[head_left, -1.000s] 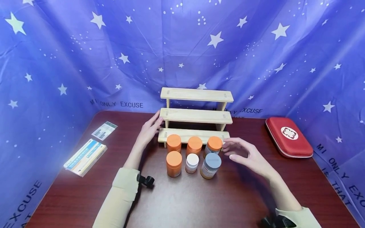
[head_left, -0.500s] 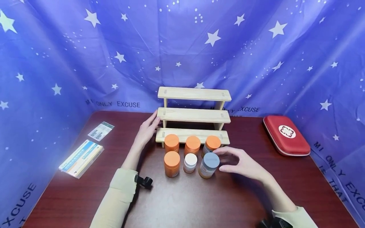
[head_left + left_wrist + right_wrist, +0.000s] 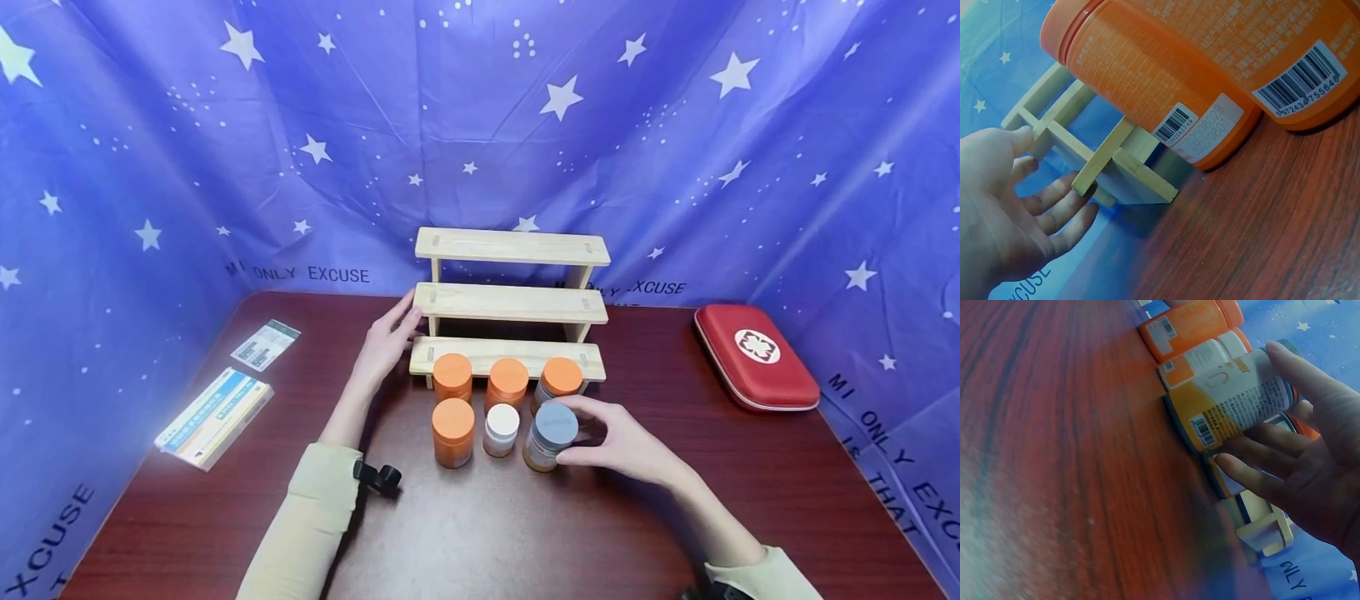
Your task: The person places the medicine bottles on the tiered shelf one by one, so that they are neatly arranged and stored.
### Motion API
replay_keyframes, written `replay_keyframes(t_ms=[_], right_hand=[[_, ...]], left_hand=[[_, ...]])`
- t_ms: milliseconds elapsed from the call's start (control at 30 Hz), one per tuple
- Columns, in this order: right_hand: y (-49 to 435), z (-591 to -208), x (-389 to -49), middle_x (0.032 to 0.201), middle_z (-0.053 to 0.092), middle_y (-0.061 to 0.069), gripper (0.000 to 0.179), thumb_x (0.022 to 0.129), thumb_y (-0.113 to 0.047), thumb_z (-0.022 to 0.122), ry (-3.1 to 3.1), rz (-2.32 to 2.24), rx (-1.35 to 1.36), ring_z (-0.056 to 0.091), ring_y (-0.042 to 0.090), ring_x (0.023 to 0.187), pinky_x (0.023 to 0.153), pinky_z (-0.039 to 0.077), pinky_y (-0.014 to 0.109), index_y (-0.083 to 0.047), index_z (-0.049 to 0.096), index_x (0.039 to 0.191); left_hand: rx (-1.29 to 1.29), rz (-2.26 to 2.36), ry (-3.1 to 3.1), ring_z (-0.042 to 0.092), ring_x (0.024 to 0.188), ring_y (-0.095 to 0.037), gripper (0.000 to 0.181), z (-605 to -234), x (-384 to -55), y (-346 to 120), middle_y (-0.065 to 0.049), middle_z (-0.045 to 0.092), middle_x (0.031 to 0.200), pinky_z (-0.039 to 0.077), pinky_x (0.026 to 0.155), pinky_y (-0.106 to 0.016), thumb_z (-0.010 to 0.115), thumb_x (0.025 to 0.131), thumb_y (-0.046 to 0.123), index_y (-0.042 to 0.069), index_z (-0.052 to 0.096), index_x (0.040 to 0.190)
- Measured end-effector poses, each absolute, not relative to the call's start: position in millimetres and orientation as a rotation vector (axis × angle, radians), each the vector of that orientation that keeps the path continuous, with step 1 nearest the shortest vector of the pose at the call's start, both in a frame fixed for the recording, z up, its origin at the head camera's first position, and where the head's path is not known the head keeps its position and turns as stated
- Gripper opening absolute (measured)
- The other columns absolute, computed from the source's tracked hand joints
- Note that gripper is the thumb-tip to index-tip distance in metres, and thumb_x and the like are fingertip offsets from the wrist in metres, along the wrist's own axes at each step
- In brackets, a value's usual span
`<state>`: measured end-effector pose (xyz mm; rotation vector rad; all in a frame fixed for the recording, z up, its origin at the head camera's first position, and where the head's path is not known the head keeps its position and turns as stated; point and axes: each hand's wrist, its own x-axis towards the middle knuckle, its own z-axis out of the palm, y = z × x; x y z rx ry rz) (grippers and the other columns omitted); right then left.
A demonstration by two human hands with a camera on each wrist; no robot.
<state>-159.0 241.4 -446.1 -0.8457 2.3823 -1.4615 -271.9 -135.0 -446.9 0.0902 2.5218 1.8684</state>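
My right hand (image 3: 618,443) is around a pill bottle with a grey-blue lid (image 3: 553,429), thumb at the front and forefinger behind. In the right wrist view its thumb (image 3: 1297,365) lies at the lid and the fingers pass along the far side of the yellow-and-grey label. The bottle stands on the table. My left hand (image 3: 386,340) is at the left side of a three-step wooden shelf (image 3: 510,302), with loosely bent fingers touching its end in the left wrist view. Beside the grey-lidded bottle stand a small white-capped bottle (image 3: 502,429) and an orange bottle (image 3: 453,433).
Behind them, a second row of bottles with orange lids (image 3: 507,379) stands close before the lowest step. A red first-aid case (image 3: 756,357) lies at the right. At the left are a medicine box (image 3: 215,418) and a flat card-like packet (image 3: 266,344). A starry curtain (image 3: 480,125) surrounds the table.
My right hand has come leftward and toward me from beside the rear right bottle, and its thumb and fingers now close around the grey-lidded bottle. My left hand has stayed at the shelf.
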Motion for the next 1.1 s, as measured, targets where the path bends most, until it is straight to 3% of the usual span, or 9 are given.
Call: replay_keyframes(t_ms=[167, 400, 633, 800, 1100], right_hand=[[236.4, -446.2, -157.8, 0.122, 0.071, -0.002, 0.058, 0.086, -0.017, 0.085, 2.393, -1.459, -0.856, 0.067, 0.006, 0.109, 0.093, 0.059, 0.023, -0.021, 0.061, 0.138], [234.6, -446.1, -157.0, 0.122, 0.070, -0.001, 0.056, 0.087, -0.017, 0.084, 2.411, -1.440, -0.898, 0.065, 0.004, 0.108, 0.093, 0.058, 0.022, -0.019, 0.062, 0.138], [235.6, -446.9, -156.8, 0.122, 0.070, -0.003, 0.058, 0.084, -0.018, 0.087, 2.390, -1.445, -0.867, 0.064, 0.004, 0.110, 0.092, 0.059, 0.022, -0.021, 0.063, 0.136], [236.7, -446.2, -156.7, 0.123, 0.069, -0.003, 0.058, 0.084, -0.018, 0.087, 2.344, -1.454, -0.856, 0.064, 0.004, 0.112, 0.093, 0.060, 0.024, -0.019, 0.062, 0.137], [238.0, -440.2, -154.3, 0.122, 0.071, -0.004, 0.057, 0.083, -0.016, 0.087, 2.322, -1.424, -0.891, 0.064, 0.004, 0.115, 0.096, 0.058, 0.022, -0.019, 0.063, 0.135]], left_hand=[[0.107, 1.862, 2.546, 0.068, 0.122, -0.036, 0.064, -447.8, -274.0, -137.3, -0.019, 0.067, 0.135, 0.059, 0.102, -0.048, 0.057, 0.103, 0.053, 0.035, 0.036, 0.160], [0.110, 1.759, 2.667, 0.072, 0.110, -0.033, 0.065, -447.1, -273.3, -136.9, -0.015, 0.069, 0.125, 0.061, 0.096, -0.046, 0.056, 0.101, 0.057, 0.036, 0.036, 0.160], [0.098, 1.740, 2.663, 0.073, 0.109, -0.032, 0.062, -448.0, -273.1, -136.6, -0.014, 0.070, 0.133, 0.062, 0.096, -0.045, 0.056, 0.102, 0.057, 0.042, 0.036, 0.158], [0.097, 1.713, 2.684, 0.074, 0.107, -0.034, 0.062, -447.6, -273.5, -137.6, -0.014, 0.059, 0.150, 0.061, 0.098, -0.047, 0.054, 0.101, 0.060, 0.043, 0.035, 0.158], [0.101, 1.739, 2.661, 0.073, 0.112, -0.035, 0.065, -448.5, -274.0, -137.0, -0.012, 0.046, 0.160, 0.061, 0.098, -0.046, 0.055, 0.102, 0.057, 0.035, 0.036, 0.160]])
